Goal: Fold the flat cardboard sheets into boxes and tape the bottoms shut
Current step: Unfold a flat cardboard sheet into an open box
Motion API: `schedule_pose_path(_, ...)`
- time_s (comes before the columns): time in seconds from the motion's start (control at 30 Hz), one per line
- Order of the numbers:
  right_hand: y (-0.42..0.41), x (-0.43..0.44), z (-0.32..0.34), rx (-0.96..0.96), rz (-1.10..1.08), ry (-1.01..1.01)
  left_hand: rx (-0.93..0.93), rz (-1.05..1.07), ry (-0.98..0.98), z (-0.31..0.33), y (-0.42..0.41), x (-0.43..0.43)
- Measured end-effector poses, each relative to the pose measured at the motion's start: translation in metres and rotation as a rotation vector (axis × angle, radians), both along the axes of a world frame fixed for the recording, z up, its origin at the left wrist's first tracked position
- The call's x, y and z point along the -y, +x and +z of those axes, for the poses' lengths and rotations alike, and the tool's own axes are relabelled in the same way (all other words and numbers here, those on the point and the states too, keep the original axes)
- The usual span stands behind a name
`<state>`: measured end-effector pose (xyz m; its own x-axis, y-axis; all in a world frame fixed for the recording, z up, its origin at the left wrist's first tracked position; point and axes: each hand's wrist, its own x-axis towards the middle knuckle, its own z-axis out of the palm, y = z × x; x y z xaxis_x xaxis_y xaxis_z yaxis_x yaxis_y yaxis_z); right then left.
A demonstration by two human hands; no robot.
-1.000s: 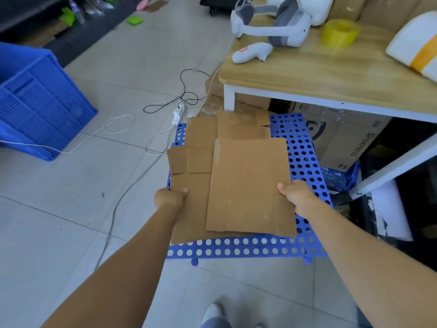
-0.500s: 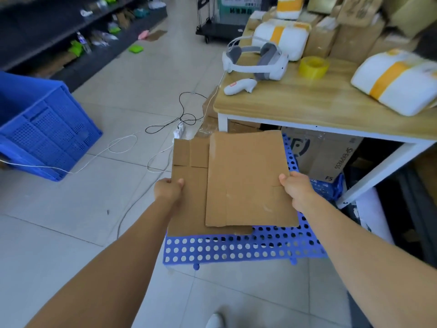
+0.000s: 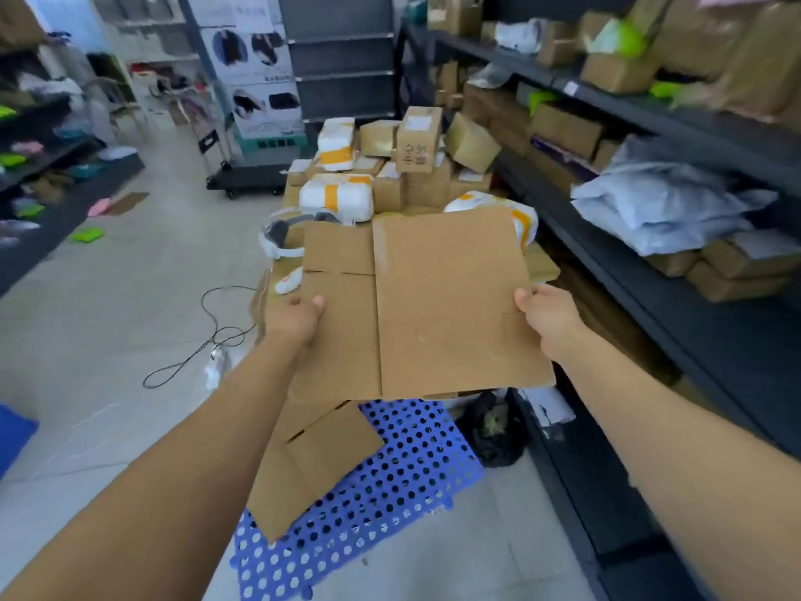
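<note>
Stockroom, parcel shelving (image 3: 650, 114) beyond the right hand (image 3: 547, 315). Item: flat brown cardboard sheet (image 3: 450, 305), held between both hands; left hand (image 3: 298, 319) and right hand each pinched an opposite edge, likely to open it. Beneath lay spare flat sheets (image 3: 320, 461) on blue perforated plastic mat (image 3: 403, 483).

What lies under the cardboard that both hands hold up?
More flat cardboard lies on a blue perforated mat below it. The held cardboard covers the far part of both, so their extent is hidden.
</note>
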<state>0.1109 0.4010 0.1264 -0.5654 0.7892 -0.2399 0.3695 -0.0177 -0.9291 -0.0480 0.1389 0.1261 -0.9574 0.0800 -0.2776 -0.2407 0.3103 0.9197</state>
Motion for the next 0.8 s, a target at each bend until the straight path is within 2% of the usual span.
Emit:
schedule_pose_path(0.17, 0.094, -0.030, 0.028, -0.015, -0.302, 0.076, -0.021, -0.275, 0.042, 0.023, 0.018, -0.083)
schedule_pose_path(0.33, 0.210, -0.019, 0.035, -0.004, -0.626, 0.060, 0.017, -0.587, 0.092, 0.028, 0.077, -0.152)
schedule_pose_path(0.6, 0.412, 0.038, 0.036, 0.021, -1.118, 0.048, 0.053, -1.084, 0.049, 0.024, 0.250, -0.240)
schedule_pose_path(0.8, 0.542, 0.061, 0.040, -0.007, -1.392, 0.080, 0.051, -1.325, 0.018, 0.026, 0.394, -0.291)
